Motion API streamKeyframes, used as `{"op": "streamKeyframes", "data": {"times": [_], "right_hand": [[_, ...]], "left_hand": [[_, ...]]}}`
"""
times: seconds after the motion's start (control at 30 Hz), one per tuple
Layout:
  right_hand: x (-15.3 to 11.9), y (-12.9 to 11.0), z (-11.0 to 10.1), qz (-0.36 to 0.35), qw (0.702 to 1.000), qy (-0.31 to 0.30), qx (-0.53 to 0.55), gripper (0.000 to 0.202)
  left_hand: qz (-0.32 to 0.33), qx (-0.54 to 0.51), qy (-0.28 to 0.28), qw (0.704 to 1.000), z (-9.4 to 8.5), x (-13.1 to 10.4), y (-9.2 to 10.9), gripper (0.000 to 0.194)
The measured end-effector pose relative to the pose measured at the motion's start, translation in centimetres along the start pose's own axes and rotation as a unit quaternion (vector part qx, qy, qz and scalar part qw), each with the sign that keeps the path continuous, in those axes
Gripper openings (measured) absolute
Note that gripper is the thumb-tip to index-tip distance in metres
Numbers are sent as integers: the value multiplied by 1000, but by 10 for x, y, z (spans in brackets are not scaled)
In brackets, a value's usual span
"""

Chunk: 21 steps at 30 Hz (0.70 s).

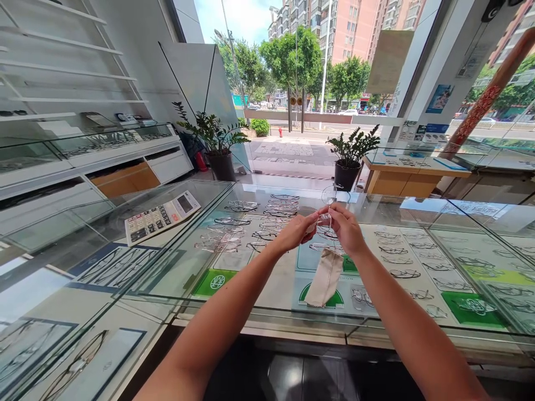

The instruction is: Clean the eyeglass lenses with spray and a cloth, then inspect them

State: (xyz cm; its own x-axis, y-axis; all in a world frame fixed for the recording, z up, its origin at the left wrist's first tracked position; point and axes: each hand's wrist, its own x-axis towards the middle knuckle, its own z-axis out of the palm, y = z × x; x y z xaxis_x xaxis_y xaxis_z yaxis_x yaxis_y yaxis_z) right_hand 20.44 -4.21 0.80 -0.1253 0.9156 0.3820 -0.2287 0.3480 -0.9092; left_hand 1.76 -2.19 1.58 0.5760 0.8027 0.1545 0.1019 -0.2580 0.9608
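Over the glass counter (271,289), my left hand (296,231) and my right hand (348,228) come together around a pair of thin-rimmed eyeglasses (329,195). One round lens stands up above my fingers, and the other part of the frame sits between the hands, partly hidden by them. Both hands are closed, with fingertips pinching the frame. Just below the right hand a beige cloth (324,278) lies on the glass; its upper end comes close to the hands. Rows of eyeglasses (280,206) are laid out around and beyond my hands.
A white calculator (163,216) lies on the counter at left. More eyeglasses (404,273) fill the display case at right, with a green card (474,309) among them. Two potted plants, a left one (221,164) and a right one (346,174), stand beyond the counter near the glass doors.
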Motion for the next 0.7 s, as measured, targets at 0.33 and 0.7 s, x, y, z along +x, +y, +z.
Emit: {"op": "streamKeyframes", "data": {"times": [0.33, 0.7], "right_hand": [[-1, -17, -6, -33, 998, 25, 54, 24], [2, -16, -9, -45, 997, 19, 67, 23]], "left_hand": [[71, -70, 239, 966, -53, -34, 21, 69], [-52, 291, 608, 736, -238, -199, -59, 43]]}}
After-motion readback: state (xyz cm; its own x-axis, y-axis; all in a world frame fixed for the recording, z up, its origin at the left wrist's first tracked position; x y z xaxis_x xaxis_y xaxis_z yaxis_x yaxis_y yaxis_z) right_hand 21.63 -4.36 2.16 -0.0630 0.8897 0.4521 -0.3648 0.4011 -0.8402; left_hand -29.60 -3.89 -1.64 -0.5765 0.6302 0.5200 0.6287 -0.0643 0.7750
